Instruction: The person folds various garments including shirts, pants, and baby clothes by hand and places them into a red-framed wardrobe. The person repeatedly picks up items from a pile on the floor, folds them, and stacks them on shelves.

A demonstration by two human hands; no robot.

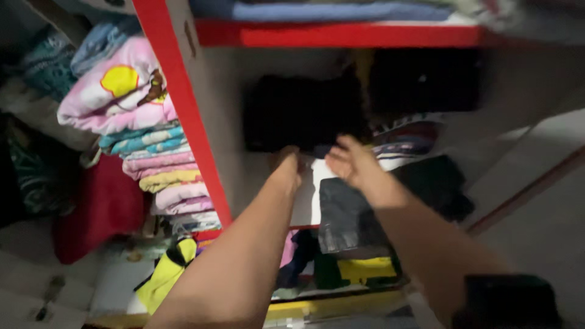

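Both my arms reach into a red-framed wardrobe shelf. My left hand is curled at the lower edge of a stack of black folded clothes at the back of the compartment; whether it grips the cloth is unclear. My right hand hovers beside it with fingers spread, over a dark grey folded garment that hangs over the shelf's front. A striped folded piece lies just right of that hand.
A red upright post divides the wardrobe. Left of it stands a tall pile of pastel folded clothes and a red cloth. Yellow and dark clothes fill the shelf below. Blue folded fabric lies above.
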